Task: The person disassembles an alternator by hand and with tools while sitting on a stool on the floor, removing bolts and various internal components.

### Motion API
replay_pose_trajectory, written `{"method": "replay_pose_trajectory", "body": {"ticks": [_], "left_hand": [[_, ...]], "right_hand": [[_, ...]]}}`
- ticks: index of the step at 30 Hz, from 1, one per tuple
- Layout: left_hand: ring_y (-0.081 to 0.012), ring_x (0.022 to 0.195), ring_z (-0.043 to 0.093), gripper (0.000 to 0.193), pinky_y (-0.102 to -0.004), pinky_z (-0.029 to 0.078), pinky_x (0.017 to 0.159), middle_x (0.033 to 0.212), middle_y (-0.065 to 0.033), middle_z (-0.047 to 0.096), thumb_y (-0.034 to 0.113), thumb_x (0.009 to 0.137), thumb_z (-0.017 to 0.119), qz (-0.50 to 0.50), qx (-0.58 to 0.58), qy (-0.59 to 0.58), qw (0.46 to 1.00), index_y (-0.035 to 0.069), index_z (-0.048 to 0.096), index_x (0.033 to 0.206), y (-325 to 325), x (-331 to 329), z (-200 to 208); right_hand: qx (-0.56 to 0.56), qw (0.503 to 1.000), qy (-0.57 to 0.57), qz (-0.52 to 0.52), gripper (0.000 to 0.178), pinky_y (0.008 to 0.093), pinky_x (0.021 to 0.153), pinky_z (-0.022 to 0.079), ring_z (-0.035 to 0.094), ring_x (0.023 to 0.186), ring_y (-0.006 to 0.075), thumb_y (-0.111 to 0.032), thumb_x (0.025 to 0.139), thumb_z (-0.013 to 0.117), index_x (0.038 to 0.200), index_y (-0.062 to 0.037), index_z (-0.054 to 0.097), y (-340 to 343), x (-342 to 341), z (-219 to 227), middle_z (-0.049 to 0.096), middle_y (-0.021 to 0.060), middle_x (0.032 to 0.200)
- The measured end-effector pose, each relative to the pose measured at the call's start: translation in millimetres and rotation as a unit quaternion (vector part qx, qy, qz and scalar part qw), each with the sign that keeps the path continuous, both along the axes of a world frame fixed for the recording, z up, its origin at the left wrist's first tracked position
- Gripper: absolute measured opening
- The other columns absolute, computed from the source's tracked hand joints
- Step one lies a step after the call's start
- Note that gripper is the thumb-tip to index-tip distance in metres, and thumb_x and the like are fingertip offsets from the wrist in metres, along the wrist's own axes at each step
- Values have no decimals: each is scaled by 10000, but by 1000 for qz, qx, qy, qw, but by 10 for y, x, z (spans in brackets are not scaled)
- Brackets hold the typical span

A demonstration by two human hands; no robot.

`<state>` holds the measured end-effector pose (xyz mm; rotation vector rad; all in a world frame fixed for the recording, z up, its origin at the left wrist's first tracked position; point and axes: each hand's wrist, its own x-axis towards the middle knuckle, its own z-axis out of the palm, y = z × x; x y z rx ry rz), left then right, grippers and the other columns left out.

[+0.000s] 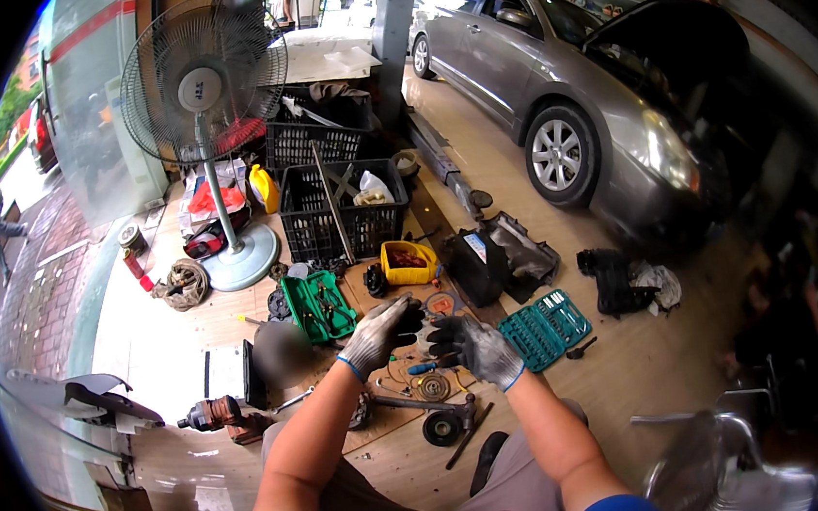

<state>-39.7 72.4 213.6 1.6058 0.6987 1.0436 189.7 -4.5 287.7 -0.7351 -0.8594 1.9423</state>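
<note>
Both my hands wear grey-white work gloves with dark palms and blue cuffs, and they face each other over the cluttered floor. My left hand [382, 338] is open, fingers stretched toward the upper right. Opposite it, my right hand [476, 348] has its fingers spread and pointing left. A greyish part [426, 333] shows in the gap between them; whether either hand touches it I cannot tell. Below the right fingers lies a blue-handled screwdriver [422, 367]. Closer to me are a coiled ring [432, 387], a hammer [427, 405] and a round black pulley-like part [441, 428].
Left of my hands are an open green tool case [319, 307] and a cordless impact wrench [215, 415]. A teal socket set [545, 329] lies to the right. Beyond stand a yellow container [410, 273], black crates [330, 238], a fan [231, 256] and a grey car [549, 78].
</note>
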Motion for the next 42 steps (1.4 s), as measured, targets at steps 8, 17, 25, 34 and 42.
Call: {"method": "replay_pose_trajectory", "body": {"ticks": [8,17,25,34,42], "left_hand": [[-230,1151,612,369,-331,468,1013,1268,-174,620,232,1037,456,57,167,102,979,30,572,1322,-388,86,285],[-302,1125,622,345,-348,508,963,1297,-179,593,184,1029,475,56,24,160,985,49,549,1338,-491,381,260],[-146,1067,630,463,-277,511,909,1153,-91,671,387,1017,512,28,-166,8,986,17,593,1283,-288,456,323],[-238,1053,644,359,-349,524,931,1185,-141,648,189,978,554,-84,-118,-125,982,-12,572,1275,-187,647,-352],[-183,1050,648,388,-322,521,933,1190,-114,658,247,1015,554,-118,-235,-111,958,-30,564,1286,-325,602,-31]], "right_hand": [[4,993,85,84,427,398,1039,482,554,1254,238,-240,1067,415,1462,-85,372,164,-185,-468,517,127,1408],[129,979,-122,-101,369,396,951,524,636,1092,343,-104,932,590,1275,27,555,306,-78,-1009,632,204,1205],[68,903,-261,-335,308,271,699,542,656,801,150,-269,996,585,1098,16,639,283,-116,-252,673,70,912],[1,950,-130,-284,316,326,738,568,698,799,207,-286,1013,521,1055,-15,679,227,-296,-266,717,104,953],[-11,967,-91,-238,422,331,775,575,705,847,213,-377,1021,490,1093,-11,687,228,-192,-465,725,112,989]]}}
